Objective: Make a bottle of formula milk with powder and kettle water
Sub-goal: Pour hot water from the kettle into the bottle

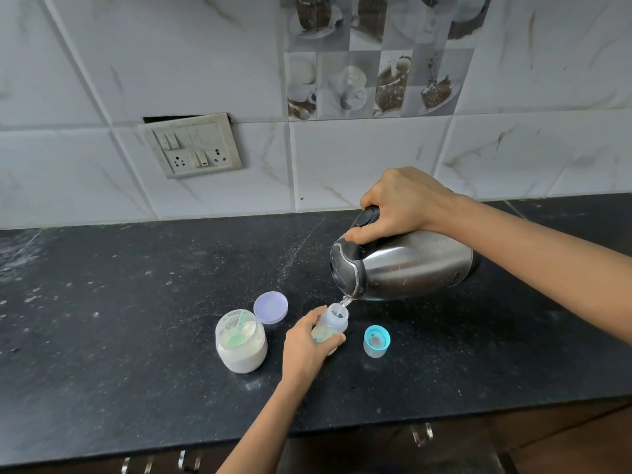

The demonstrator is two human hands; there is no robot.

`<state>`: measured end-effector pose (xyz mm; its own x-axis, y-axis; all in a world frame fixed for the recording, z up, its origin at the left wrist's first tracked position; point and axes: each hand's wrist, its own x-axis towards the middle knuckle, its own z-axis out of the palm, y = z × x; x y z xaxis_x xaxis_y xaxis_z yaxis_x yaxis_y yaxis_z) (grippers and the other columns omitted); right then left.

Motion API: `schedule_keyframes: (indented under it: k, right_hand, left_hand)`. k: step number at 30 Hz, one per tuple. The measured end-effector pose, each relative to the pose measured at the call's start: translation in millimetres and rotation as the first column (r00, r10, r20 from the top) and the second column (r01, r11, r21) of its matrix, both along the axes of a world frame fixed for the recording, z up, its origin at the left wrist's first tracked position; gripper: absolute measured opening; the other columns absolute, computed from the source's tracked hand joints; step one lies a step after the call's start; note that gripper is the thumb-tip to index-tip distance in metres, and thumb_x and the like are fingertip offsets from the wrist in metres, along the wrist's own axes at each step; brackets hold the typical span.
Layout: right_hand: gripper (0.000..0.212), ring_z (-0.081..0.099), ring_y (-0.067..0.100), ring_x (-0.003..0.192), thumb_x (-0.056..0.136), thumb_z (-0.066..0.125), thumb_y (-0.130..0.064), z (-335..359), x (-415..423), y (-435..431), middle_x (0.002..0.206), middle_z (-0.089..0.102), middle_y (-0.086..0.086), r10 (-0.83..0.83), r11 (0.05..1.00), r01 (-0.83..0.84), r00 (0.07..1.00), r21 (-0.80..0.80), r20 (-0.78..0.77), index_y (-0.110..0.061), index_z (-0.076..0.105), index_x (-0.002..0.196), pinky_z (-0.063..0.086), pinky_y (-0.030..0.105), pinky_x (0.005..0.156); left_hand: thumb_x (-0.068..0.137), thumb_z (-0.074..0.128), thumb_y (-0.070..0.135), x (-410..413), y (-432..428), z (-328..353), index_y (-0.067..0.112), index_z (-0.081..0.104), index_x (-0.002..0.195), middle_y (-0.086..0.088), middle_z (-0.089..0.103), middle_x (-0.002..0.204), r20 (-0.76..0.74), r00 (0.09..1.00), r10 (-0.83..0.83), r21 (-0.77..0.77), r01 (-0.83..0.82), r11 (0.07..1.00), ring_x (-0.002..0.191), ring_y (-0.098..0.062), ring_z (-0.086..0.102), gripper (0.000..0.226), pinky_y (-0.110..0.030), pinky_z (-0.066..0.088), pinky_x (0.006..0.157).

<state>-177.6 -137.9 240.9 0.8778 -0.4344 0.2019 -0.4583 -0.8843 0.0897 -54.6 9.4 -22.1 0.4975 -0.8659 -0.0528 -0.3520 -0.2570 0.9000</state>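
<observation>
jar left of bottle | cap right | lid behind jar | kettle above

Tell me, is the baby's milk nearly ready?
About halfway. Done: the powder jar is open, its lid beside it, the scoop resting inside, and the bottle looks to hold pale powder. Now: the right hand tips the kettle, water runs into the bottle, and the left hand holds it. Left: finish filling, screw on the blue cap, then mix.
</observation>
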Motion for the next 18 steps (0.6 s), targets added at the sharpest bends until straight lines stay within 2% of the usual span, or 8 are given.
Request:
schedule_keyframes:
  k: [11,18]
  right_hand:
    - [0.067,0.033,0.023,0.047,0.071,0.060,-0.070,4.0,4.3,1.4,0.041,0.029,0.001,0.021,0.999,-0.022,0.999,-0.023,-0.045,-0.009,0.044,0.050,0.027,0.029,0.047]
    - [0.065,0.037,0.023,0.049,0.072,0.060,-0.068,8.4,9.2,6.1,0.042,0.034,0.001,0.028,0.999,-0.031,0.997,-0.035,-0.067,-0.008,0.048,0.052,0.031,0.029,0.049]
  left_hand:
    - [0.064,0.082,0.037,-1.4,-1.5,1.2,0.037,0.060,0.122,0.020,0.065,0.115,-0.006,1.000,0.010,-0.004,-0.010,1.000,0.107,-0.002,0.059,0.062,-0.034,0.050,0.097]
    - [0.065,0.082,0.033,-1.9,-1.1,2.2,0.035,0.060,0.123,0.019,0.065,0.115,-0.023,1.000,0.015,-0.003,-0.015,1.000,0.107,-0.001,0.058,0.063,-0.032,0.049,0.098]
